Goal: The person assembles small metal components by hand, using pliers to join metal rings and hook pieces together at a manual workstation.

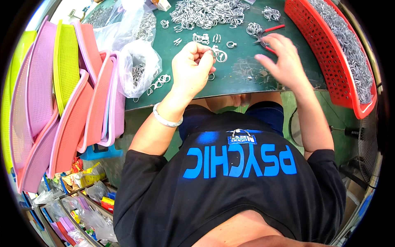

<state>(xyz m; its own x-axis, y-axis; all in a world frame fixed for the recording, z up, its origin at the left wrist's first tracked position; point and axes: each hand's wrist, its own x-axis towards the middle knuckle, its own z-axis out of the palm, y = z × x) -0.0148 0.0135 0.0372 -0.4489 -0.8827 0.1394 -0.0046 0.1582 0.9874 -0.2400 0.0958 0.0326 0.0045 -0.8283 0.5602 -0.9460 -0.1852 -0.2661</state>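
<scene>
Between the thumb and forefinger of the left hand (191, 68), the tips pinched tightly together, a small metal ring (222, 54) is held above the middle of the desk (306, 47), toward its near edge; whether a second part is caught in the pinch cannot be made out for the fingers. The right hand (283, 59) is held open, thumb and fingers well apart, beside the red-handled pliers (275, 28), one handle being seen in the gap between thumb and forefinger.

Just beyond the left hand, a small cluster of rings (201, 39) is laid out, with a single ring (231, 44) set to its right. A large heap of rings (207, 13) is spread toward the far edge. Along the right edge, a red basket (325, 51) is filled with grey metal pieces (343, 41). Near the near left corner, a clear plastic bag (154, 61) is left open with metal parts inside, and loose rings (158, 83) are scattered beside it. Purple, pink and green baskets (67, 61) are stacked together by the left edge.
</scene>
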